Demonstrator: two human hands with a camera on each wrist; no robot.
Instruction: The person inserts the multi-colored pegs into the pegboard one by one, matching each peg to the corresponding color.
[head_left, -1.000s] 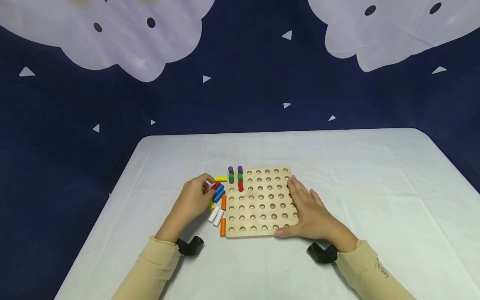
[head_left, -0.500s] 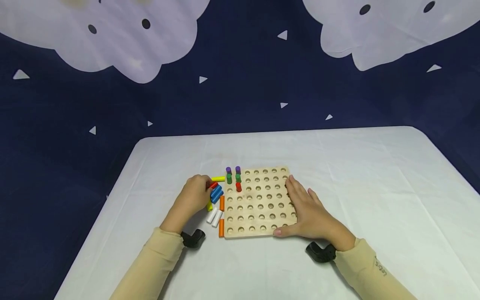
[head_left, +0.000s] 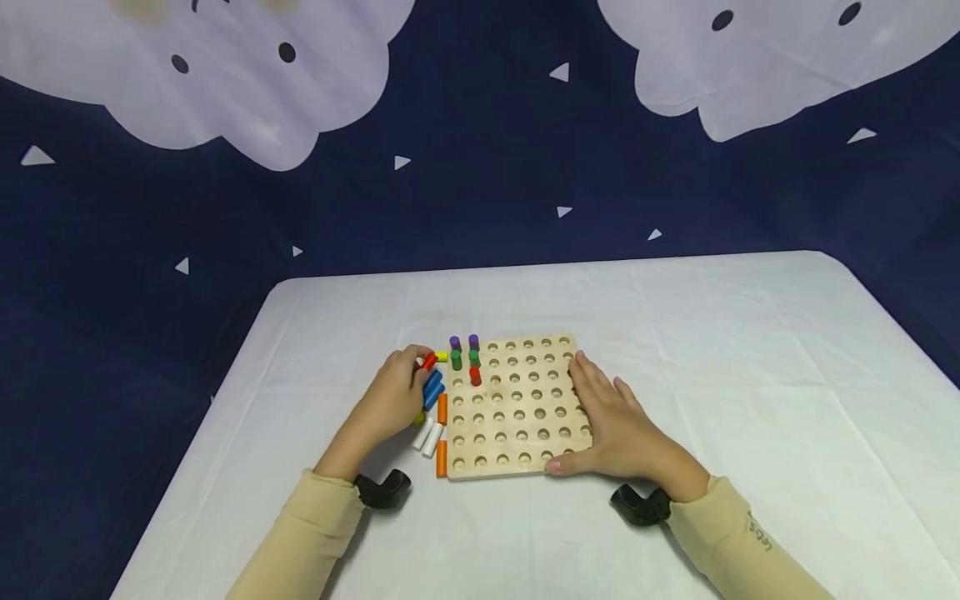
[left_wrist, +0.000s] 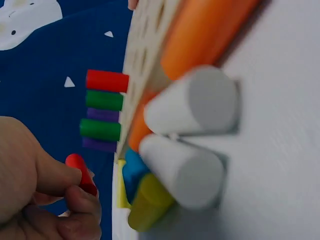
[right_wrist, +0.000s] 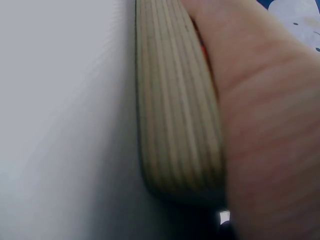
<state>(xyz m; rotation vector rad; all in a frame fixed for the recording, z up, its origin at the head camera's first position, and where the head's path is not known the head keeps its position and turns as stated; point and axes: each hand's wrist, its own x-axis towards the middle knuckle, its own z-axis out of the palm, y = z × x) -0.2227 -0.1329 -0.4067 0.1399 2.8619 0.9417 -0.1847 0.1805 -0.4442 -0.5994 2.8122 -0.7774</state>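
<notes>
My left hand point(head_left: 392, 390) pinches a red peg point(left_wrist: 81, 173) between thumb and fingers, just left of the wooden pegboard point(head_left: 510, 421). Two purple pegs, two green pegs and one red peg point(head_left: 476, 377) stand upright in holes at the board's far left corner. On the right side of the board rests my right hand point(head_left: 617, 423), its fingers fairly straight along the edge and the thumb on the near corner. In the right wrist view the board's layered edge point(right_wrist: 175, 110) shows beside that hand.
Loose pegs lie along the board's left side: blue point(head_left: 433, 391), white point(head_left: 431, 441), orange point(head_left: 442, 459) and yellow point(head_left: 442, 357), with another yellow peg point(left_wrist: 149, 201) partly under my left hand in the head view. A white cloth point(head_left: 712, 350) covers the table.
My left hand has picked up the red peg from beside the blue ones and lifted it slightly. My right hand stays on the board.
</notes>
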